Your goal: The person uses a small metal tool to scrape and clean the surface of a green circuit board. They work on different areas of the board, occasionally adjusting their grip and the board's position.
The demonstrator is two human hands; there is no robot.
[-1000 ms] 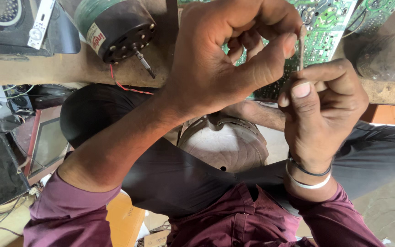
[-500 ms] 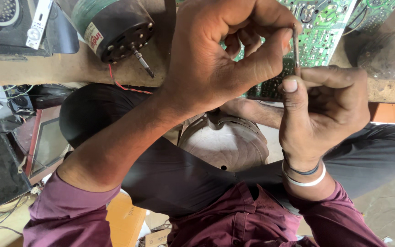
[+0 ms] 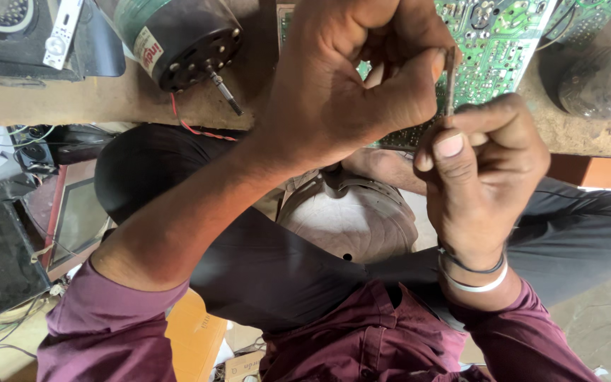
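Two hands meet over our lap: our left hand pinches the upper end of a thin metal pin between thumb and forefinger, and our right hand is clenched around its lower end, thumb pressed on top. The pin (slender, grey, hard to make out) stands upright just in front of the green circuit board. Beyond our left wrist lies a small black motor with its shaft out. We judge the work mid-way, the pin not yet fitted anywhere.
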